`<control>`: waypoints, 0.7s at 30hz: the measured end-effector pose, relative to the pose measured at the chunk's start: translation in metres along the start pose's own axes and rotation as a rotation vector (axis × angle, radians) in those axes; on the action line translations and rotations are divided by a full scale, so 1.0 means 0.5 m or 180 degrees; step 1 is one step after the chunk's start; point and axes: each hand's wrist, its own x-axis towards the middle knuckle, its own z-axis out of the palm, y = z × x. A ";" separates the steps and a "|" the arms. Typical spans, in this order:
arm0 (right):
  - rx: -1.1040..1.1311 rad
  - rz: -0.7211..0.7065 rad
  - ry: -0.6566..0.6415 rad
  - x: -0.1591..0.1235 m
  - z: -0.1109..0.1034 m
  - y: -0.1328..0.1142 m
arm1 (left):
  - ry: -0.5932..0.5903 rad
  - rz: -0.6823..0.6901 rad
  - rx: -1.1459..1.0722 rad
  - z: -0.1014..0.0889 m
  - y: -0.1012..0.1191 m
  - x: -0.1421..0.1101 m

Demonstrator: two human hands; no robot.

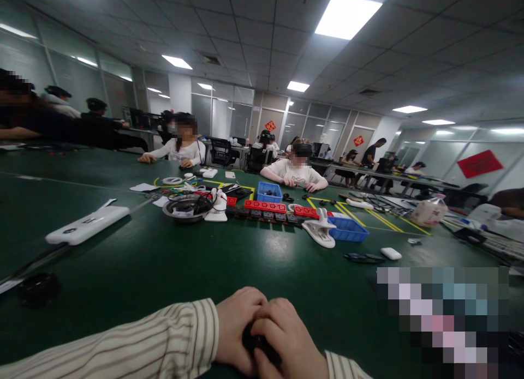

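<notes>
My left hand (238, 324) and my right hand (286, 335) meet at the bottom middle of the head view, just above the green table. Between them is a small black rounded object (262, 343), mostly covered by my fingers, so its kind does not show. Both hands are closed around it, the right one with its fingers curled over the front. Striped cream sleeves cover both wrists.
On the green table (172, 275), a white power strip (90, 225) and a dark coil (39, 289) lie left. Farther back are a metal bowl (174, 215) of cables, red blocks (265, 205), a white clip (321, 230) and blue bins (347, 230). People sit opposite.
</notes>
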 end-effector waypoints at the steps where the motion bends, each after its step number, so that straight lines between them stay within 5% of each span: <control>1: 0.0032 -0.0202 0.0027 0.001 0.001 0.001 | -0.0011 0.0043 -0.0026 -0.001 -0.002 0.001; 5: 0.0112 -0.0920 0.0068 0.006 0.016 0.005 | -0.0030 0.0188 -0.0089 0.004 -0.012 0.002; 10: -0.0018 -0.1053 0.0386 0.011 0.021 0.003 | 0.0113 0.0062 -0.0051 0.022 -0.018 0.001; 18: 0.0090 0.0673 0.0321 -0.003 -0.011 -0.011 | -0.0087 -0.0147 -0.0028 -0.001 0.015 -0.007; 21: -0.0030 0.0887 0.0226 -0.007 0.002 -0.006 | -0.0039 -0.0215 0.0032 -0.003 0.021 -0.007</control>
